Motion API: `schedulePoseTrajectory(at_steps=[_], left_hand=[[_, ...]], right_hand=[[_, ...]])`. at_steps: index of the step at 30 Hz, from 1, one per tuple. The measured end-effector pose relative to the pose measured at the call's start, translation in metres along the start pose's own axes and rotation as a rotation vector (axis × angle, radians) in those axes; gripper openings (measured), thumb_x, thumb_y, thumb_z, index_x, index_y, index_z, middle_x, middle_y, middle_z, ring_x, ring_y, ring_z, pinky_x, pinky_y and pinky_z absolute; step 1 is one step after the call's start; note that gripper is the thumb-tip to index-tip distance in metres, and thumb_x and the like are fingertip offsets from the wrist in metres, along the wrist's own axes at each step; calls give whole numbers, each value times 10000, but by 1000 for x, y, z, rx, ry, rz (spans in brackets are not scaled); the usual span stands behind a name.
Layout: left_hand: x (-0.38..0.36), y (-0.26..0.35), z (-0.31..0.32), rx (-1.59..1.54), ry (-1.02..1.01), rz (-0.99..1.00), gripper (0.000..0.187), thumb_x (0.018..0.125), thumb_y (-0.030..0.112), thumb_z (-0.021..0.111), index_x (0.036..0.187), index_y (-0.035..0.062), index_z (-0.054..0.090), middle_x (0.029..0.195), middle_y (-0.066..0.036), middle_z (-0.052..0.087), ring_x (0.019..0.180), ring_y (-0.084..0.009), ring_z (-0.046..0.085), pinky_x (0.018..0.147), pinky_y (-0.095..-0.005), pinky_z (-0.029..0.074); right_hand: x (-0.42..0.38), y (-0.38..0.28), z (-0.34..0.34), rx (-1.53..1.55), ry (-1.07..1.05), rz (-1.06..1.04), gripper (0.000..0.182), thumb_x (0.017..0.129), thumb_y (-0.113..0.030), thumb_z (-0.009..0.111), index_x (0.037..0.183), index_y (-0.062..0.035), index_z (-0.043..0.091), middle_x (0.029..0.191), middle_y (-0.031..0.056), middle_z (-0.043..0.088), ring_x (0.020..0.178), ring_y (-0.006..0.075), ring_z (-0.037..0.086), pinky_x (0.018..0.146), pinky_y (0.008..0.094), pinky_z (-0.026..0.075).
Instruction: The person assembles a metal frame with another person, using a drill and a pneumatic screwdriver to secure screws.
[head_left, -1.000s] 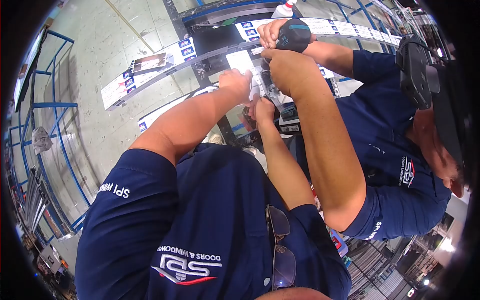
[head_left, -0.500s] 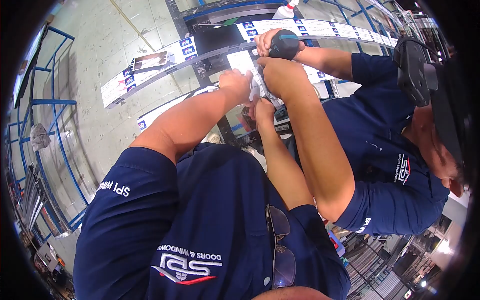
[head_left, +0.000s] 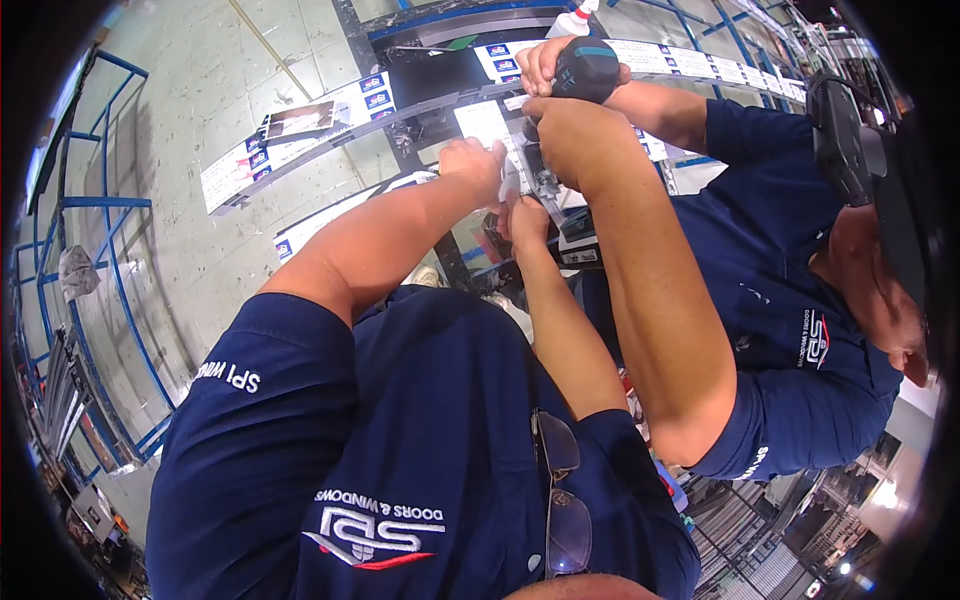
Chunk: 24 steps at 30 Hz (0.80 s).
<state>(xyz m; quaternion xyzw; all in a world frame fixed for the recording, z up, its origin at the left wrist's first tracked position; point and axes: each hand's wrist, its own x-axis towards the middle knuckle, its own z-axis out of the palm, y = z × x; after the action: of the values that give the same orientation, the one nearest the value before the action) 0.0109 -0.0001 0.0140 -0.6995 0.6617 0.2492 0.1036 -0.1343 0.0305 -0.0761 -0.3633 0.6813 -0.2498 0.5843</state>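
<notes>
I look down past my navy shirt at a white window frame [head_left: 480,122] with blue labels. My left hand [head_left: 474,166] is curled on the frame's white edge, next to a small white part [head_left: 508,180]. Just below it, my right hand [head_left: 526,218] rests with bent fingers against the frame by a dark fitting [head_left: 495,238]; its fingertips are hidden. A co-worker in the same navy shirt stands at the right. One of their hands [head_left: 572,135] steadies a dark power driver [head_left: 587,68] with a teal band, and the other [head_left: 542,62] grips its top, right above my hands.
Labelled white frame bars [head_left: 300,135] run across a concrete floor [head_left: 200,240]. Blue metal racks [head_left: 110,250] stand at the left and more racks at the top right. A white squeeze bottle [head_left: 572,20] stands at the top. Glasses [head_left: 562,495] hang at my collar.
The co-worker's driver dipped toward the frame half a second ago and now sits higher again. My two hands have stayed in place on the frame.
</notes>
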Motion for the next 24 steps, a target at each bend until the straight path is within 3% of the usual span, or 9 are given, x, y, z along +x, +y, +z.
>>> schedulePoseTrajectory(at_steps=[6, 8, 19, 24], left_hand=[[1, -3, 6, -18, 28, 6, 1047, 633, 463, 957, 1503, 218, 427, 1329, -206, 601, 1256, -406, 587, 975, -468, 526], [0, -3, 3, -18, 20, 6, 1046, 634, 463, 957, 1503, 217, 428, 1329, -206, 601, 1257, -405, 587, 975, -467, 526], [4, -1, 1, 16, -6, -2, 1080, 619, 476, 960, 1518, 235, 412, 1352, -200, 586, 1264, -387, 582, 981, -456, 530], [2, -2, 0, 50, -36, -6, 1155, 645, 559, 924, 1592, 277, 328, 1379, -192, 563, 1279, -378, 572, 1013, -462, 523]], right_hand=[[-10, -11, 6, -17, 33, 52, 341, 997, -354, 626, 800, -81, 676, 660, 23, 636, 528, 141, 595, 464, 292, 445], [-10, -12, 9, 52, 75, 39, 417, 1020, -309, 635, 700, -47, 583, 559, 39, 537, 436, 149, 476, 393, 354, 393], [-6, -14, 9, 10, 88, 22, 421, 1015, -297, 645, 702, -18, 606, 553, 45, 543, 444, 161, 495, 415, 355, 366], [-10, -15, 8, 51, 102, 45, 423, 1009, -283, 649, 687, -14, 594, 533, 42, 525, 435, 163, 484, 421, 349, 365]])
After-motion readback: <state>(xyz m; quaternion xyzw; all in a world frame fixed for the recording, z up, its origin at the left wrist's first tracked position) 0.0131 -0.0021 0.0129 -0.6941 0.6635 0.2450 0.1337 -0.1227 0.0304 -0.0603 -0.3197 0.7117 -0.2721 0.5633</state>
